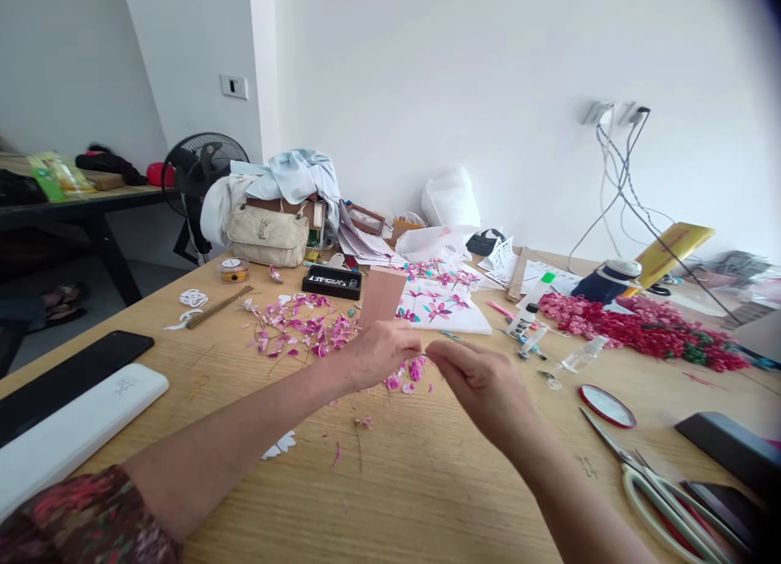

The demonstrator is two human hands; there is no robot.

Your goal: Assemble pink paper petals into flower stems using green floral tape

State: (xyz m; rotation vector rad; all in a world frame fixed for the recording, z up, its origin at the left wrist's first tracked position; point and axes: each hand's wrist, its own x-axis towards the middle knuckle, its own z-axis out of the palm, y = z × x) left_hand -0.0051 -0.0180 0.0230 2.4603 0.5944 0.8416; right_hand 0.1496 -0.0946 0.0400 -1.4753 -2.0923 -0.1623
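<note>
Over the middle of the table, my left hand and my right hand meet almost fingertip to fingertip. Both are pinched closed; whatever sits between the fingers is too small or hidden to make out. Beneath and left of them lie scattered pink and white petals, with several pink blossoms just under the fingertips. Behind my left hand stands a pinkish-brown board. Beyond my hands, a white pad carries pink flowers with teal leaves. A thin stem with a small flower lies nearer me.
Large scissors and a round red-rimmed lid lie at right. Small bottles and red-pink flower bunches stand behind them. A white slab-like case is at left; a beige handbag sits at the back.
</note>
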